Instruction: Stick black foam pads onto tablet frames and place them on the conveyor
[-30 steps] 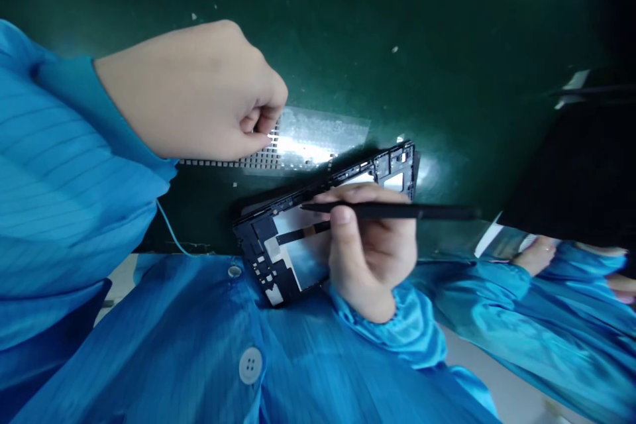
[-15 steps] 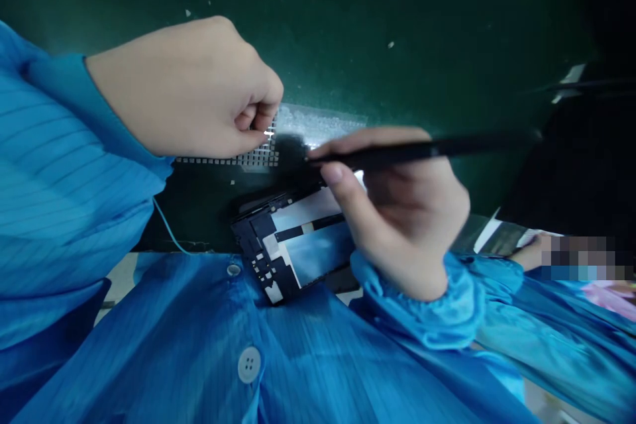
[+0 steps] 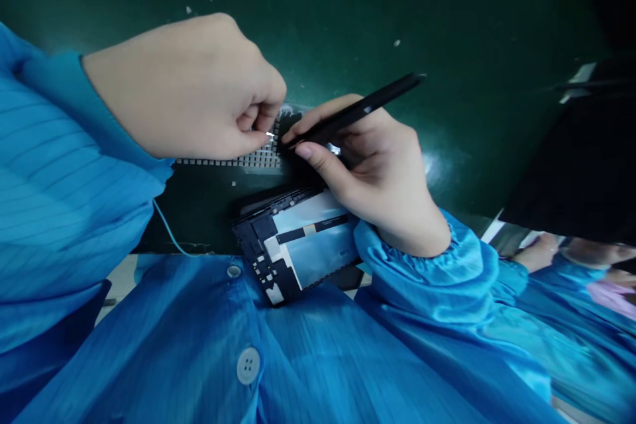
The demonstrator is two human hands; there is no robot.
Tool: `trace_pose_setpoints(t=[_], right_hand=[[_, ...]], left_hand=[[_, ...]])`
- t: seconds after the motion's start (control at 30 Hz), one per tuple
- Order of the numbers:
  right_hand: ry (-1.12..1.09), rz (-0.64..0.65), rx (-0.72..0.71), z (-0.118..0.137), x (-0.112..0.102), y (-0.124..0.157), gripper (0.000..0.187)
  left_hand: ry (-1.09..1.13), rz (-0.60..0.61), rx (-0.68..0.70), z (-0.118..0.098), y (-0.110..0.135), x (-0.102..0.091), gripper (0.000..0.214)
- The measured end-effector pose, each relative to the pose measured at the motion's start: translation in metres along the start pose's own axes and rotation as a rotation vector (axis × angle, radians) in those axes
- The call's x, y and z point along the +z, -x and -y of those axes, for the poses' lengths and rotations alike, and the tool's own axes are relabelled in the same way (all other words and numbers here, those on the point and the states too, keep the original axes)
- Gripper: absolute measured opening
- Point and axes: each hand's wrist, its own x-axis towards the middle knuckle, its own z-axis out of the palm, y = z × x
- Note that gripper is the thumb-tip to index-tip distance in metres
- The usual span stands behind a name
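My left hand (image 3: pixel 199 89) is closed, thumb and forefinger pinched over a sheet of small grey square pads (image 3: pixel 258 158). A small bright spot shows at the fingertips; what they grip is too small to make out. In my right hand (image 3: pixel 377 172) is a slim black tool that looks like tweezers (image 3: pixel 348 116), held like a pen. Its lower end points at the sheet's right edge, close to my left fingertips. Nearer my body lies an opened phone (image 3: pixel 318 255), tilted, with its inner dark frame and pale battery area showing. My right wrist covers its right end.
Small white scraps (image 3: pixel 397 44) lie on the dark green table (image 3: pixel 348 6). A thin blue cord (image 3: pixel 169 228) hangs from my left sleeve. At right are a black object (image 3: pixel 571 165) and another person's hand (image 3: pixel 536 252) and blue sleeve.
My right hand has moved left and up, bringing the tweezers' lower end to the sheet of pads; the tool's rear end tilts higher. My left hand and the phone stay nearly still.
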Motion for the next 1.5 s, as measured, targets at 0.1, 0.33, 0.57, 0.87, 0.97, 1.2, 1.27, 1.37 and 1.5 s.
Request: trace_pose_setpoints(t=[0.1, 0.33, 0.57, 0.87, 0.97, 1.2, 1.27, 1.37, 1.5], right_hand=[[-0.066, -0.001, -0.024, 0.001, -0.003, -0.001, 0.01], [-0.121, -0.734, 0.062, 0.0, 0.003, 0.053, 0.005], [-0.033, -0.788, -0.005, -0.017, 0.025, 0.071, 0.01], [0.158, -0.61, 0.068, 0.006, 0.003, 0.074, 0.011], [0.099, -0.417, 0.082, 0.023, -0.009, 0.05, 0.01], [-0.023, 0.066, 0.01, 0.003, -0.005, -0.002, 0.018], [-0.041, 0.034, 0.033, 0.0, -0.002, 0.0, 0.02], [-0.033, 0.015, 0.013, 0.0, -0.002, 0.005, 0.016], [0.007, 0.077, -0.008, 0.001, -0.005, -0.001, 0.008]], left_hand=[[-0.009, -0.013, 0.004, 0.002, 0.0, 0.002, 0.074], [0.062, -0.072, 0.046, 0.015, 0.004, 0.008, 0.07], [0.095, -0.15, 0.055, 0.028, 0.007, 0.019, 0.061], [0.034, -0.138, 0.057, 0.024, 0.006, 0.016, 0.061], [0.063, -0.125, 0.05, 0.023, 0.006, 0.014, 0.063], [0.059, -0.039, -0.005, 0.01, 0.004, 0.003, 0.059], [0.038, -0.032, 0.001, 0.007, 0.003, 0.001, 0.056], [0.014, -0.018, -0.009, 0.006, 0.003, 0.001, 0.061], [0.016, -0.005, -0.016, 0.004, 0.001, 0.0, 0.06]])
